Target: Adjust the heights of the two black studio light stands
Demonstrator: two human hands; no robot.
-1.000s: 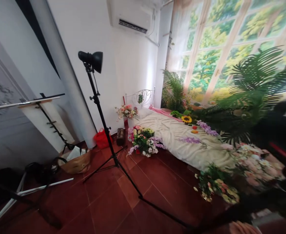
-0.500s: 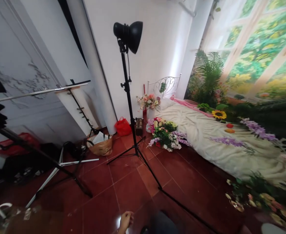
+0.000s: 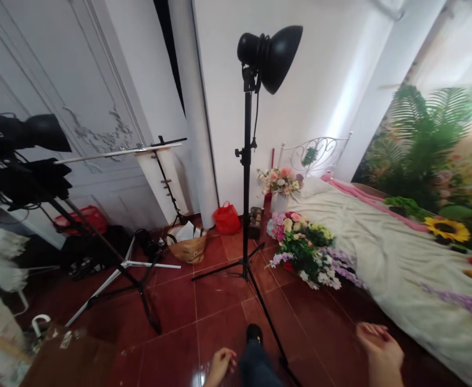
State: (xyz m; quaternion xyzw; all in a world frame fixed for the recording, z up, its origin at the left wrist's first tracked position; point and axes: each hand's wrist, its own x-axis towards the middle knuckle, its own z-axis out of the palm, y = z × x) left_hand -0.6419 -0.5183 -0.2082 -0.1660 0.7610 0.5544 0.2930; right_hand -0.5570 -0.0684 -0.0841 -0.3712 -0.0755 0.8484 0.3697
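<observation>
My left hand (image 3: 222, 364) hangs low at the bottom centre, its fingers loosely bent and apart with nothing in them. To its right, my right hand (image 3: 379, 346) is held out over the floor beside the bed, palm partly showing, fingers half curled and empty. Neither one touches anything. In front of me stands a black studio lamp (image 3: 270, 56) on a tall light stand (image 3: 246, 188). One leg of that stand slants towards me between my hands. My foot in a black shoe (image 3: 254, 333) is on the floor beside that leg.
A bed with a cream blanket (image 3: 384, 258) lies right, with artificial flowers (image 3: 308, 250) at its side. A woven basket (image 3: 189, 248) and red bag (image 3: 226, 219) sit by the wall. Left are another black lamp (image 3: 26, 131), a white stand leg (image 3: 99, 293) and a cardboard box (image 3: 74, 357).
My view has turned left and come closer to the lamp stand. My right hand and my shoe have come into view. The left hand stays low, still empty.
</observation>
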